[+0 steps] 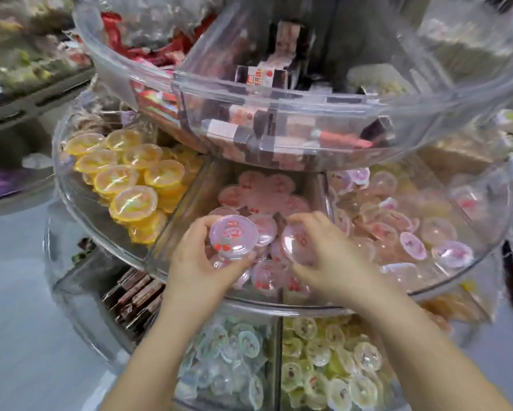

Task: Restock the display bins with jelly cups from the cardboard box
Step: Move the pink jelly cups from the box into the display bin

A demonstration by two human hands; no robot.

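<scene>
In the middle compartment (190, 209) of the clear round display's second tier, the left hand (198, 256) grips a pink cherry jelly cup (233, 237) by its rim just above the stacked cups, while the right hand (323, 256) curls around a second pink cup (296, 243). This bin already looks fairly well filled, with bare room only toward its back. The cardboard box is out of view, so how much stock remains cannot be told.

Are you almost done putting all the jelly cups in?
Partly. The middle bin already holds a layer of pink jelly cups. The left hand grips one cup and the right hand grips another over it. The back of that bin has room; the box is out of view.
</scene>
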